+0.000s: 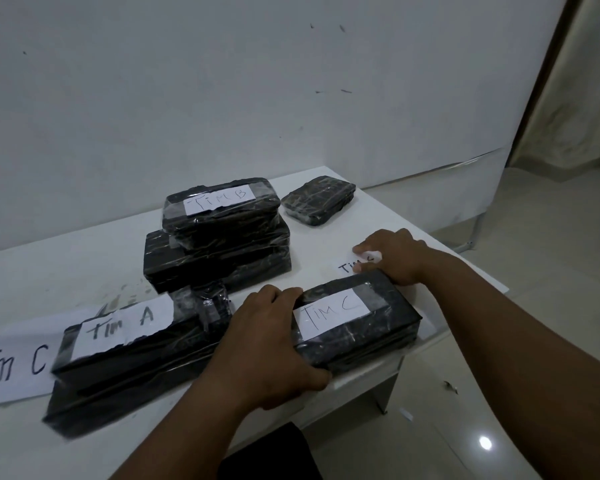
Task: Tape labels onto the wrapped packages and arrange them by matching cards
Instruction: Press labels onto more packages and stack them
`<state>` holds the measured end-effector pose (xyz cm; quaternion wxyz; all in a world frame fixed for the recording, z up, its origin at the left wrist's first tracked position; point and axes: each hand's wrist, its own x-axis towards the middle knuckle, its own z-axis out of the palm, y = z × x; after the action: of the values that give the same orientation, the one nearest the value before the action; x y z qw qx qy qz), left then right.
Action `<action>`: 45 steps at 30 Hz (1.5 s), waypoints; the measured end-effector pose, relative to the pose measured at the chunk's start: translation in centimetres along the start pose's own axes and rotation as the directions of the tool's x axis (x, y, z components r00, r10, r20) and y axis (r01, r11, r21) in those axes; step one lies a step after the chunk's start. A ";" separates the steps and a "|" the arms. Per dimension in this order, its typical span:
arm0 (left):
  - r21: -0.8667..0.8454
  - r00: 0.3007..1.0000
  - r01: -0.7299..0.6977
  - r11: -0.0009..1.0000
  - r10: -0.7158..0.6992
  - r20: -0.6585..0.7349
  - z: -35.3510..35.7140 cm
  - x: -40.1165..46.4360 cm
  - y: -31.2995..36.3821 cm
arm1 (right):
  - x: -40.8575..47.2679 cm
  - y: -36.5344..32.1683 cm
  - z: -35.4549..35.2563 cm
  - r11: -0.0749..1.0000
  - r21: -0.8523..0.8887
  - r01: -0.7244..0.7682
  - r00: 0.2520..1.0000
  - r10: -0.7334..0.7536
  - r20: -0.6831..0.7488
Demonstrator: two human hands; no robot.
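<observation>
Where the white table (84, 258) ends at its right edge, a black plastic-wrapped package (357, 327) lies close to the near right corner, with bare tabletop only in a thin strip beyond it. The left hand (271, 344) grips the package's left end, fingers curled over the top edge and thumb against the near side. The right hand (392, 256) rests at the package's far right corner, fingers bent and pressed down onto a paper card (352, 266) lying flat on the table just behind it; the card reads "Tim" and part of a further letter. A white label (329, 315) taped on top of the held package reads "TIM C".

Left of it, a stack of two long packages bears a label reading "Tim A" (118, 327). At the far left near edge, a large card reads "Tim C" (13, 365). Behind, in the middle of the table, another stack of two has a label reading "TIM B" (220, 199) on top. A small unlabelled package (317, 199) sits alone at the far right, near the wall (222, 81). Open table lies at the far left
</observation>
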<state>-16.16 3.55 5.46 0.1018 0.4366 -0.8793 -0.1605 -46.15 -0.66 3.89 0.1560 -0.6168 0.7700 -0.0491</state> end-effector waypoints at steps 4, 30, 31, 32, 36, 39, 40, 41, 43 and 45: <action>0.010 0.999 0.013 1.000 -0.013 0.052 -0.5 0.2 0.1 | 0.4 -0.6 -0.3 1.000 -0.006 0.018 0.997 -0.019 -0.070; -0.754 0.956 0.205 0.624 -0.293 0.017 -2.0 6.3 2.3 | -5.2 -4.0 -6.2 0.832 0.423 0.358 0.920 -0.237 -0.313; -0.779 0.952 0.181 0.600 -0.304 -0.012 -2.2 6.4 2.5 | -5.3 -4.0 -6.0 0.820 0.445 0.360 0.921 -0.238 -0.307; -0.797 0.949 0.153 0.584 -0.312 -0.047 -2.3 6.4 2.7 | -5.3 -4.0 -5.8 0.810 0.466 0.356 0.924 -0.232 -0.303; -0.838 0.921 0.064 0.542 -0.356 -0.159 -2.6 6.3 2.8 | -5.3 -3.7 -4.9 0.774 0.531 0.344 0.928 -0.194 -0.318; -0.867 0.889 0.039 0.497 -0.414 -0.197 -2.8 6.5 2.7 | -5.3 -3.3 -4.2 0.720 0.618 0.316 0.927 -0.095 -0.362; -0.871 0.884 0.034 0.491 -0.422 -0.203 -3.0 6.6 2.8 | -5.2 -3.3 -3.9 0.681 0.662 0.313 0.922 -0.050 -0.384; -0.871 0.883 0.034 0.489 -0.423 -0.203 -3.0 6.7 2.8 | -5.2 -3.2 -3.7 0.642 0.701 0.311 0.915 -0.003 -0.403; -0.869 0.884 0.039 0.494 -0.422 -0.200 -3.0 7.0 3.0 | -5.1 -3.4 -3.4 0.590 0.749 0.302 0.901 0.080 -0.426; -0.875 0.892 0.050 0.482 -0.415 -0.178 -3.1 7.3 3.3 | -5.0 -3.6 -3.4 0.540 0.791 0.287 0.885 0.165 -0.435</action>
<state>-21.98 -0.97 9.83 0.4411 0.4685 -0.5810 -0.4983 -42.89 2.92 8.95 0.2427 -0.4627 0.6418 -0.5613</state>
